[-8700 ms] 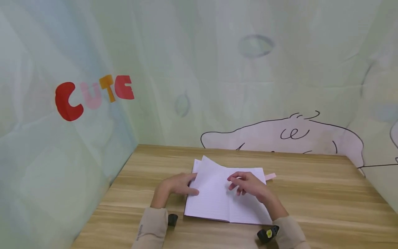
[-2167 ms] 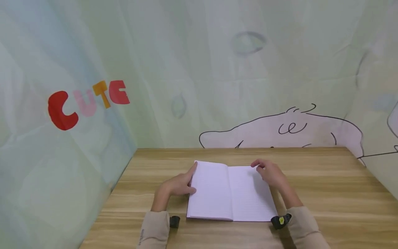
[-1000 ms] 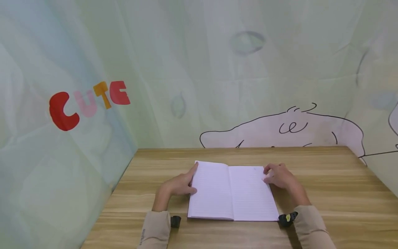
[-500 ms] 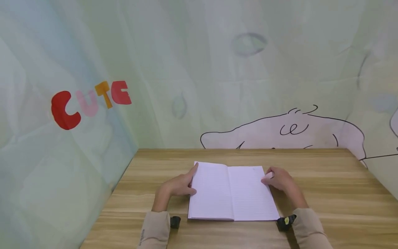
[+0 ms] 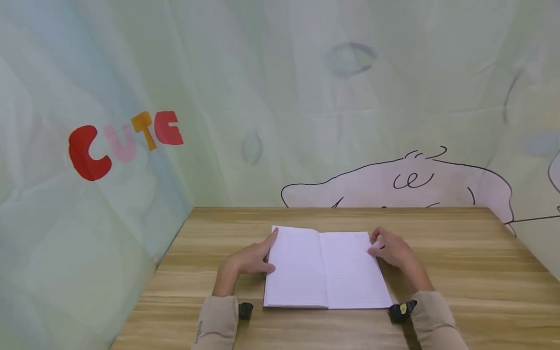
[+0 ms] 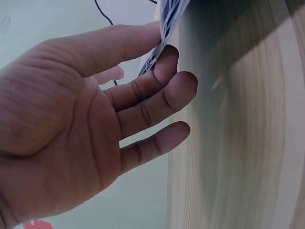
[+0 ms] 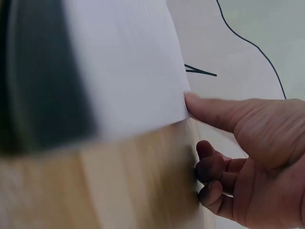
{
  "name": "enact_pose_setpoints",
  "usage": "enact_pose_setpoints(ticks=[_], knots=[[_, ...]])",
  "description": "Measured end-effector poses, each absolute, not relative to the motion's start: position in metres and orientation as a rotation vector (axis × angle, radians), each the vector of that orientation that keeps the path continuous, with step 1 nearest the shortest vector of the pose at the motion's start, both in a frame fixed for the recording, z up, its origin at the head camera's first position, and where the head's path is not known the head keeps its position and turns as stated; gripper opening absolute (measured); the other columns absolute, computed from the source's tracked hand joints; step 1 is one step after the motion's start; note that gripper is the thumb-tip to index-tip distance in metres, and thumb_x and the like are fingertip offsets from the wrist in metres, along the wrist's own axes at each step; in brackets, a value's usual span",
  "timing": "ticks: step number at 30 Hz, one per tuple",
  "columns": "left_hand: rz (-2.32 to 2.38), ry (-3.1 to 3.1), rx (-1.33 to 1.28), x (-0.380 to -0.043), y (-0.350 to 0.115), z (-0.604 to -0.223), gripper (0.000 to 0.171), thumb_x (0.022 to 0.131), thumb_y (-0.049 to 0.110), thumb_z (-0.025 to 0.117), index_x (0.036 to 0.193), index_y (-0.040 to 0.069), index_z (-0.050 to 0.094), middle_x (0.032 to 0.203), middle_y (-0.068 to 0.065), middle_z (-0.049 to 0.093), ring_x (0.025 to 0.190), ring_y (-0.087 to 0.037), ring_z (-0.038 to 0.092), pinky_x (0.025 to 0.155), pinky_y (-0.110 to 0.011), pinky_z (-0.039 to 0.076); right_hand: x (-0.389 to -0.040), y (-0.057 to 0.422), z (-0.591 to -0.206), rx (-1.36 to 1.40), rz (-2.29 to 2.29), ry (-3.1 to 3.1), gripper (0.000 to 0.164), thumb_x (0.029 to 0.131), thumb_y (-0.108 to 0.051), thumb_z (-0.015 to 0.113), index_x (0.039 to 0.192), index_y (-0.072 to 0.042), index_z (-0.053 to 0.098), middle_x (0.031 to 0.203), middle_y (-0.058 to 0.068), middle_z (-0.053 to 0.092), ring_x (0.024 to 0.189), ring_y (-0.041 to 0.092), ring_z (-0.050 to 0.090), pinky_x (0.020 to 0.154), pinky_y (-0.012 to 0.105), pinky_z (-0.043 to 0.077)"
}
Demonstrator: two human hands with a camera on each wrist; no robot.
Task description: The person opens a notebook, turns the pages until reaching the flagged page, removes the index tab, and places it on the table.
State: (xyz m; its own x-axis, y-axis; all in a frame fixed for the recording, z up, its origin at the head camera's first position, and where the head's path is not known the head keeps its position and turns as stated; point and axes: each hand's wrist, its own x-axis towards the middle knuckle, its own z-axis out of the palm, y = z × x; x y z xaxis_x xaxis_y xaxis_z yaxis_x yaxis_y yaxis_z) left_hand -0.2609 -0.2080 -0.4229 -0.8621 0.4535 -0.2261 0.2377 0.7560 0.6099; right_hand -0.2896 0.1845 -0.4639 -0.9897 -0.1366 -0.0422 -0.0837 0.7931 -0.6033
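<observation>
An open notebook (image 5: pixel 302 270) with white ruled pages lies on the table. At its left edge, my left hand (image 5: pixel 251 258) grips the stack of pages, thumb on top. In the left wrist view, my left hand (image 6: pixel 90 105) has the thumb on one side of the page stack (image 6: pixel 170 21) and fingers on the other. My right hand (image 5: pixel 393 249) is at the upper right edge of the notebook, its thumb against the page and fingers curled. A small pale pink tab (image 5: pixel 378 245) shows there. In the right wrist view, my right thumb (image 7: pixel 209 110) touches the page edge (image 7: pixel 152 81).
The wooden table (image 5: pixel 227 223) extends on both sides of the notebook. A fabric backdrop (image 5: pixel 262 97) with a cartoon drawing stands behind, and coloured letters (image 5: pixel 89 153) are on the left wall. Black wrist devices (image 5: pixel 246 311) are strapped at both cuffs.
Earlier a left page was raised and my right hand hovered over the right page. The page now lies down, and my right hand has moved to the right edge. My left hand stays put.
</observation>
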Motion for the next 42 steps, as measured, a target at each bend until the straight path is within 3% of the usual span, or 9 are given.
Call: enact_pose_setpoints(ticks=[10, 14, 18, 20, 22, 25, 27, 33, 42], knots=[[0.777, 2.619, 0.513, -0.264, -0.209, -0.424, 0.093, 0.091, 0.007, 0.072, 0.161, 0.007, 0.011, 0.080, -0.005, 0.052, 0.075, -0.019, 0.049, 0.071, -0.034, 0.040, -0.292, 0.178, -0.467, -0.133, -0.951, 2.868, 0.018, 0.092, -0.023, 0.071, 0.100, -0.008, 0.065, 0.090, 0.009, 0.059, 0.081, 0.026, 0.054, 0.070, 0.039, 0.042], [0.690, 2.638, 0.521, -0.264, -0.209, -0.428, 0.080, 0.091, 0.003, 0.070, 0.159, 0.010, 0.028, 0.084, -0.007, 0.054, 0.073, -0.017, 0.048, 0.069, -0.033, 0.041, -0.291, 0.176, -0.467, -0.193, -0.962, 2.867, 0.010, 0.093, -0.018, 0.070, 0.095, -0.009, 0.065, 0.085, 0.007, 0.058, 0.078, 0.024, 0.053, 0.067, 0.037, 0.041], [0.603, 2.676, 0.496, -0.262, -0.203, -0.429, 0.064, 0.094, 0.004, 0.066, 0.153, 0.015, 0.044, 0.108, -0.014, 0.058, 0.070, -0.018, 0.046, 0.064, -0.033, 0.041, -0.292, 0.175, -0.469, -0.202, -0.959, 2.872, 0.009, 0.092, -0.017, 0.070, 0.094, -0.010, 0.066, 0.089, 0.006, 0.061, 0.081, 0.024, 0.054, 0.071, 0.039, 0.043], [0.554, 2.713, 0.468, -0.261, -0.198, -0.427, 0.059, 0.096, 0.008, 0.064, 0.151, 0.016, 0.046, 0.128, -0.019, 0.054, 0.083, -0.023, 0.054, 0.074, -0.040, 0.048, -0.293, 0.175, -0.468, -0.210, -0.961, 2.876, 0.009, 0.092, -0.018, 0.070, 0.094, -0.010, 0.065, 0.092, 0.007, 0.062, 0.083, 0.024, 0.054, 0.073, 0.041, 0.043], [0.506, 2.758, 0.443, -0.259, -0.192, -0.424, 0.057, 0.096, 0.013, 0.065, 0.150, 0.017, 0.048, 0.144, -0.026, 0.044, 0.111, -0.035, 0.055, 0.093, -0.051, 0.046, -0.293, 0.175, -0.467, -0.221, -0.978, 2.879, 0.010, 0.090, -0.017, 0.070, 0.094, -0.010, 0.065, 0.095, 0.009, 0.062, 0.085, 0.026, 0.055, 0.075, 0.043, 0.044], [0.437, 2.819, 0.446, -0.255, -0.183, -0.421, 0.057, 0.095, 0.017, 0.067, 0.149, 0.017, 0.050, 0.156, -0.031, 0.025, 0.141, -0.048, 0.029, 0.112, -0.061, 0.025, -0.294, 0.173, -0.467, -0.239, -1.023, 2.869, 0.010, 0.089, -0.015, 0.071, 0.094, -0.010, 0.064, 0.097, 0.010, 0.062, 0.086, 0.027, 0.055, 0.075, 0.043, 0.044], [0.387, 2.832, 0.541, -0.251, -0.175, -0.421, 0.056, 0.093, 0.019, 0.069, 0.147, 0.015, 0.052, 0.157, -0.031, 0.024, 0.145, -0.048, 0.022, 0.114, -0.061, 0.020, -0.293, 0.173, -0.469, -0.233, -1.046, 2.862, 0.011, 0.088, -0.014, 0.072, 0.094, -0.010, 0.064, 0.097, 0.011, 0.062, 0.086, 0.027, 0.055, 0.075, 0.042, 0.045], [0.248, 2.695, 0.906, -0.235, -0.143, -0.424, 0.054, 0.093, 0.026, 0.071, 0.144, 0.024, 0.056, 0.153, -0.023, 0.039, 0.144, -0.040, 0.031, 0.114, -0.058, 0.025, -0.293, 0.175, -0.474, -0.224, -1.044, 2.887, 0.015, 0.086, -0.012, 0.076, 0.093, -0.010, 0.063, 0.093, 0.009, 0.061, 0.084, 0.026, 0.054, 0.073, 0.039, 0.042], [0.142, 2.659, 0.970, -0.232, -0.122, -0.426, 0.048, 0.092, 0.026, 0.072, 0.139, 0.030, 0.062, 0.151, -0.020, 0.044, 0.142, -0.033, 0.038, 0.111, -0.047, 0.034, -0.296, 0.183, -0.473, -0.271, -1.080, 2.898, 0.016, 0.088, -0.011, 0.076, 0.083, -0.010, 0.061, 0.076, 0.003, 0.057, 0.068, 0.019, 0.050, 0.061, 0.031, 0.040]])
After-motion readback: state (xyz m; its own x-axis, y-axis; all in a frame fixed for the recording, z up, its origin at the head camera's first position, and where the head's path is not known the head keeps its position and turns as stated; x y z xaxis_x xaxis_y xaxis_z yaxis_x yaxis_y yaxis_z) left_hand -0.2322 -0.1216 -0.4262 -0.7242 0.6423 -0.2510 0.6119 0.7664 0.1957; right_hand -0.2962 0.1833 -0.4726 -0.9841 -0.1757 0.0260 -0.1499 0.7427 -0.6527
